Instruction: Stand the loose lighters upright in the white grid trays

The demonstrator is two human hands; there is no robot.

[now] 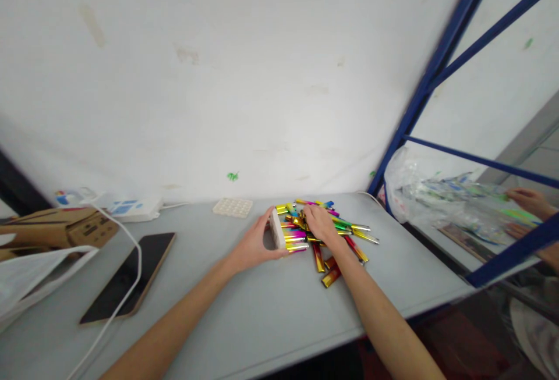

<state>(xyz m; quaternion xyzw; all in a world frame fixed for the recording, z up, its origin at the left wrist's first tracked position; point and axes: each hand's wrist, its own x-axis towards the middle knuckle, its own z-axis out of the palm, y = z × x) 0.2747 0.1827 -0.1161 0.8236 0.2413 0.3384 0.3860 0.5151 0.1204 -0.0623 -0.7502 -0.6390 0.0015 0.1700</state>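
White tray (278, 230) gripped on edge by left hand (255, 245); right hand (321, 223) grip can't be determined. Shiny pieces (343, 224) could be knocked loose if tray's tilted.

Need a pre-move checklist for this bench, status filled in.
1. Left hand grips white tray: ok, thumb and fingers at opposite ends.
2. Metallic sticks fully seated in that tray: cannot tell.
3. Right hand at the pile: ok; its exact grip is hidden.
4. Loose sticks tidied: not ok, jumbled.
5. Tablet clear of both hands: ok.
6. Co-worker's hands apart, beyond blue frame: ok.
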